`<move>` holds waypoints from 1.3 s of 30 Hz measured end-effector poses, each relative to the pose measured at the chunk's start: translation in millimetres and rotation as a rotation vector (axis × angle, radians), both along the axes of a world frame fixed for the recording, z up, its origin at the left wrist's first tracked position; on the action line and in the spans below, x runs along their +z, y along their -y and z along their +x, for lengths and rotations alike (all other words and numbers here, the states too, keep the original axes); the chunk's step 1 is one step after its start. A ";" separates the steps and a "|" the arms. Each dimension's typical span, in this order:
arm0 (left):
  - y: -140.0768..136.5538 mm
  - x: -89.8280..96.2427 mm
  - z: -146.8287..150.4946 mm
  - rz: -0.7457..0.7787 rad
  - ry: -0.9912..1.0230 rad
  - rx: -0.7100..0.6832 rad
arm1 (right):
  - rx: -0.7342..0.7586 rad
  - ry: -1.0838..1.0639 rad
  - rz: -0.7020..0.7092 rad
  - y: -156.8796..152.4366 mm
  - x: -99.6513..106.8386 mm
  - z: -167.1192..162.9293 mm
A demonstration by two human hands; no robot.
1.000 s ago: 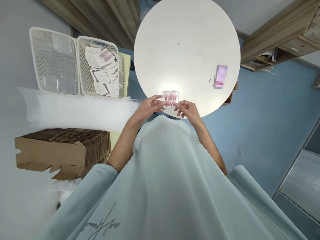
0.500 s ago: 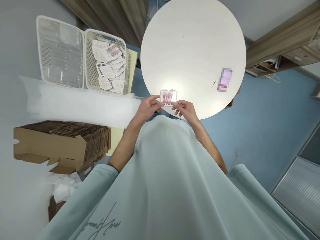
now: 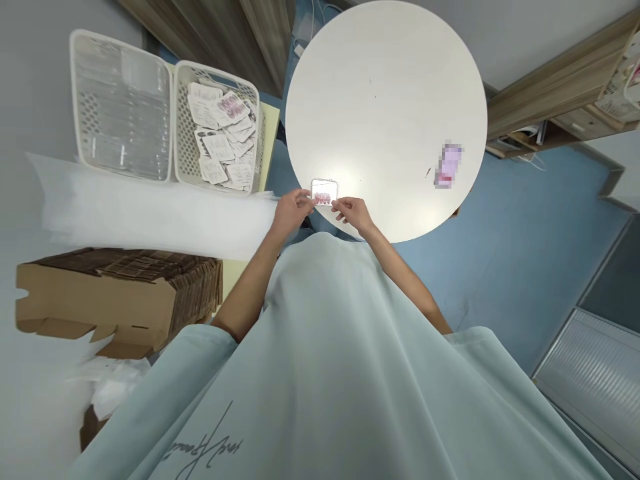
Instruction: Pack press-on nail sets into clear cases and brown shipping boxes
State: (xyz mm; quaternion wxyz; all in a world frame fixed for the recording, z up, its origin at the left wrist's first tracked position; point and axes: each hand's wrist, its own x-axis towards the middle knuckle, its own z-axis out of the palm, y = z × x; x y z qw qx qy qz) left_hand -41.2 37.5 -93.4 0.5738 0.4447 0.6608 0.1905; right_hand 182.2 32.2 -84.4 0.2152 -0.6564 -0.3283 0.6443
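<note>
A small clear plastic case [image 3: 325, 189] with pink press-on nails inside is held up over the near edge of the round white table [image 3: 390, 120]. My left hand [image 3: 293, 210] pinches its left side, and my right hand [image 3: 354, 213] pinches its lower right corner. Glare whitens the upper part of the case, so only the lower row of nails shows there. The parts of the fingers behind the case are hidden.
At left stand a white basket of clear plastic cases [image 3: 173, 120] and a white basket of printed cards [image 3: 256, 133]. Nearer lie white sheets [image 3: 150, 217] and folded brown cardboard boxes [image 3: 95, 300]. A blurred-out purple item [image 3: 450, 165] rests on the table's right side.
Both hands have shifted slightly left and up with the case. Its tilt differs: the upper row of nails, visible before, is now lost in glare.
</note>
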 end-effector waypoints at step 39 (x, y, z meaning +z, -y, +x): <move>28.9 -38.3 -61.7 -0.082 -0.139 -0.011 | 0.002 0.175 -0.130 -7.4 -33.2 -47.6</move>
